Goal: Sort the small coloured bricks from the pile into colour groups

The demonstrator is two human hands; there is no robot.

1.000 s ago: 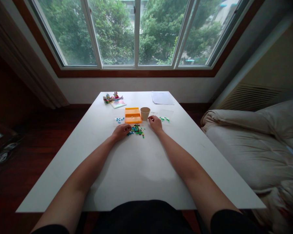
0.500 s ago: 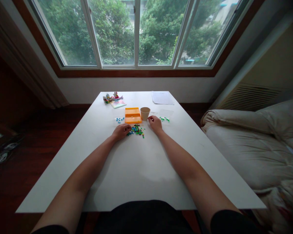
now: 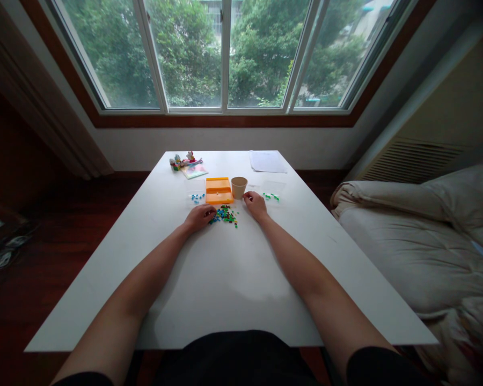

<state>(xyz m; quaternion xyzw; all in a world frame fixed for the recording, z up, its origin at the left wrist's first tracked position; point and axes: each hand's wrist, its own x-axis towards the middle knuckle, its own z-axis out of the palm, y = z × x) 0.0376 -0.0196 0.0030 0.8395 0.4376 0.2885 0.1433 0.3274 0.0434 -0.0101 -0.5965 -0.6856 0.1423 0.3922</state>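
A heap of small coloured pieces [image 3: 225, 215] lies on the white table [image 3: 225, 268], just in front of an orange tray [image 3: 219, 190]. My left hand [image 3: 200, 216] rests at the heap's left edge with fingers curled, touching the pieces. My right hand [image 3: 256, 205] sits to the right of the heap, fingers bent in a pinch near a tan paper cup [image 3: 239, 187]; what it pinches is too small to see.
Small blue pieces [image 3: 197, 198] lie left of the tray, green ones [image 3: 271, 197] right of the cup. Toy figures and a card [image 3: 187, 164] stand at the far left, papers [image 3: 267, 161] at the far right. A bed with bedding [image 3: 422, 236] flanks the table's right side.
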